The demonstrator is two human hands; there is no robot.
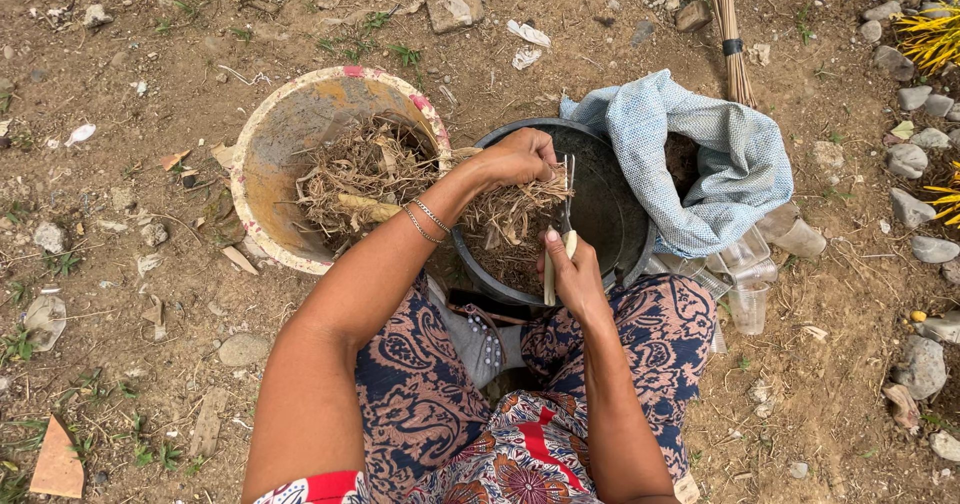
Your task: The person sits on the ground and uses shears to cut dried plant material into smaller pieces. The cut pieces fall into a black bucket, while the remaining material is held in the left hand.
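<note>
My left hand (518, 157) grips a bunch of dry brown roots and fibres (512, 216) over a black bucket (617, 214). My right hand (572, 276) holds a pair of scissors with pale handles (562, 234), the blades pointing up into the bunch just below my left hand. Two thin bracelets (428, 221) sit on my left wrist. To the left lies a tilted, worn cream bucket (262, 154) with more dry roots (362, 176) inside.
A light blue cloth (700, 159) drapes over the black bucket's right rim. Clear plastic cups (745, 282) lie beside it on the dirt. A broom of thin sticks (728, 24) lies at the top. Grey stones (915, 154) line the right edge. My patterned trousers (480, 404) fill the foreground.
</note>
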